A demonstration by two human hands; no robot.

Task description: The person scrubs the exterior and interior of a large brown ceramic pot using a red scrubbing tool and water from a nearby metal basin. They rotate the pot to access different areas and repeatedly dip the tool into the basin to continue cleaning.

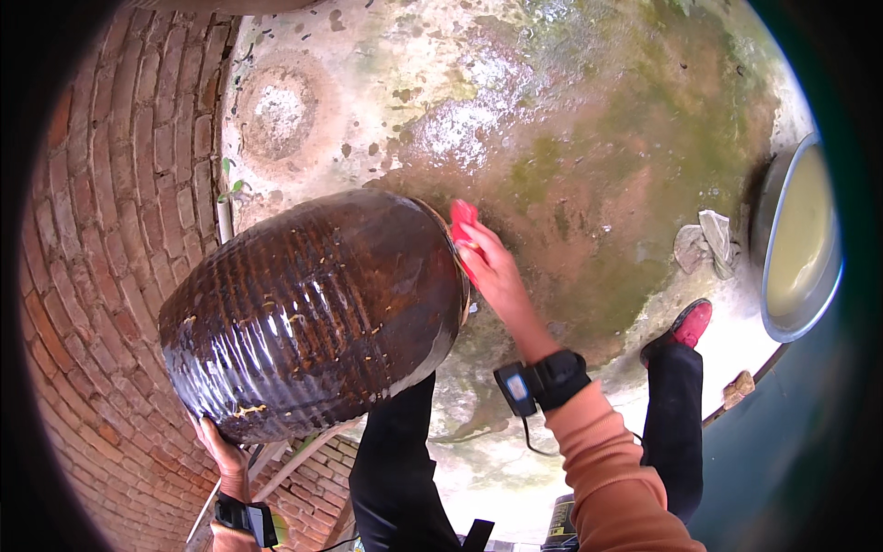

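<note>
A large brown glazed ceramic jar (314,314) lies tilted over before me, its ribbed side wet and shiny with small yellowish bits stuck on it. My left hand (222,448) holds the jar at its lower left end; some of the fingers are hidden behind it. At the opposite, right-hand end, my right hand (493,265) grips a red tool (463,214) close against the rim (441,224). Motion blur keeps the tool's exact kind from showing. The jar's inside is turned away from view.
A brick wall (117,172) runs along the left. Wet, mossy concrete (586,172) spreads to the right. A metal basin (793,241) of cloudy liquid stands at the far right, near crumpled cloths (707,241). A stone (739,390) lies by the floor's edge, beside dark greenish water (766,455).
</note>
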